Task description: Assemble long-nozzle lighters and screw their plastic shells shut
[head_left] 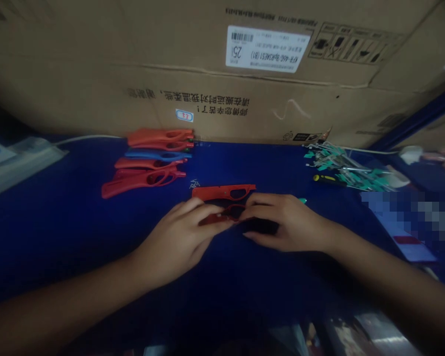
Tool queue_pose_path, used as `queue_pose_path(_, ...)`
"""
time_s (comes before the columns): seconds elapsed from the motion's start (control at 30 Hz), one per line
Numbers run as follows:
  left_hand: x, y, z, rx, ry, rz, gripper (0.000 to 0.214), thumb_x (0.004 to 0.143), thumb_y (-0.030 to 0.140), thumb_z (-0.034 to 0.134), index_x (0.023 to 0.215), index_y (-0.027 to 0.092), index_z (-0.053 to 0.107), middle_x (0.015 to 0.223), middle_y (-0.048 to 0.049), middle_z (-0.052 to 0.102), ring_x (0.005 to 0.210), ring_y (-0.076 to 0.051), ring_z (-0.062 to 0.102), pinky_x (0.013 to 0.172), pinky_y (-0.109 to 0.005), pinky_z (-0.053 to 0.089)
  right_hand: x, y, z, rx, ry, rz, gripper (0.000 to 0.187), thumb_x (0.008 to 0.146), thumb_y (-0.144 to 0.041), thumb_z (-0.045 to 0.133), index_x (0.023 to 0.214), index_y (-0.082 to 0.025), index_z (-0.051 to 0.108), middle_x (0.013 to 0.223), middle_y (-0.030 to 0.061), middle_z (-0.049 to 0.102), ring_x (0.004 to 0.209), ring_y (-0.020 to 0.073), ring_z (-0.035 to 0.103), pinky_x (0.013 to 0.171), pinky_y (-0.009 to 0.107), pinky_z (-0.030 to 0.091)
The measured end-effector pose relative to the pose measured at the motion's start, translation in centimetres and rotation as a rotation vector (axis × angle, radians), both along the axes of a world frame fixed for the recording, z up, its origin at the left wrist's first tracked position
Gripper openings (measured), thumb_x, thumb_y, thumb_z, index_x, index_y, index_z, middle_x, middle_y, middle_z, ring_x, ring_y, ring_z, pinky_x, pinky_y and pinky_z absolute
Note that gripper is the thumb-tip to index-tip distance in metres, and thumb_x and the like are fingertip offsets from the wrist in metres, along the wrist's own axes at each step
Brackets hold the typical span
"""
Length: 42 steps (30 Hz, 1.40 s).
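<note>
My left hand has its thumb and fingers closed on a red plastic lighter casing half with an oval finger loop. At the loop end, my right hand has curled fingers closed on the same casing half. Its inside is mostly covered by my fingers. Just beyond them a second orange-red casing half lies flat on the blue table. A few small metal pieces, perhaps screws, are scattered by its left end. Behind my right hand a small green tip pokes out.
Several red, orange and blue lighter casings lie stacked at the back left. At the back right are a pile of green-ended metal rods and a yellow-and-black screwdriver. A large cardboard box walls off the far side of the blue table.
</note>
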<state>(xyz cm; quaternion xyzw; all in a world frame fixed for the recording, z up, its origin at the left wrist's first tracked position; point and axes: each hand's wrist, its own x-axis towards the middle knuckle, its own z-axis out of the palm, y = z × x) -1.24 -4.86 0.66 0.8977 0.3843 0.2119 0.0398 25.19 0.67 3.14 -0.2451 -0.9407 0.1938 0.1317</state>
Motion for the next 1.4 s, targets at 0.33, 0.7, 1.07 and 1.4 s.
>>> queue_pose_path(0.33, -0.2, 0.9, -1.0, 0.012, -0.155, 0.003, 0.029, 0.101, 0.026, 0.056, 0.128, 0.02, 0.066, 0.121, -0.0071, 0.072, 0.111, -0.022, 0.065, 0.098, -0.042, 0.056, 1.6, 2.5, 1.0, 0.326, 0.015, -0.377, 0.022, 0.098, -0.029, 0.053, 0.103, -0.018, 0.071, 0.103, 0.0087, 0.07, 0.094, 0.0208, 0.066, 0.079, 0.033, 0.053)
queue_pose_path(0.7, -0.9, 1.3, -0.9, 0.094, 0.022, -0.043, 0.031, 0.103, 0.027, 0.05, 0.125, 0.022, 0.07, 0.124, -0.0065, 0.071, 0.115, -0.024, 0.064, 0.103, -0.043, 0.053, 11.3, 8.7, 2.1, 0.186, -0.503, -1.289, 0.038, 0.082, -0.019, 0.062, 0.119, -0.017, 0.07, 0.123, 0.0189, 0.064, 0.109, 0.0329, 0.066, 0.088, 0.038, 0.052)
queue_pose_path(1.07, -1.0, 1.4, -1.0, 0.081, 0.044, -0.049, 0.03, 0.103, 0.027, 0.051, 0.127, 0.021, 0.068, 0.122, -0.0048, 0.07, 0.11, -0.022, 0.063, 0.099, -0.04, 0.054, 12.6, 10.1, 1.0, 0.121, -0.45, -1.21, 0.031, 0.077, -0.018, 0.067, 0.107, -0.015, 0.073, 0.104, 0.0148, 0.073, 0.096, 0.026, 0.07, 0.076, 0.028, 0.049)
queue_pose_path(1.4, -1.0, 1.4, -1.0, 0.084, 0.035, -0.044, 0.03, 0.103, 0.029, 0.051, 0.127, 0.022, 0.068, 0.122, -0.0048, 0.071, 0.111, -0.023, 0.064, 0.1, -0.04, 0.054, 12.3, 10.1, 0.7, 0.144, -0.354, -1.212, 0.018, 0.086, -0.023, 0.059, 0.095, -0.018, 0.074, 0.094, 0.0125, 0.076, 0.086, 0.0253, 0.07, 0.071, 0.029, 0.048)
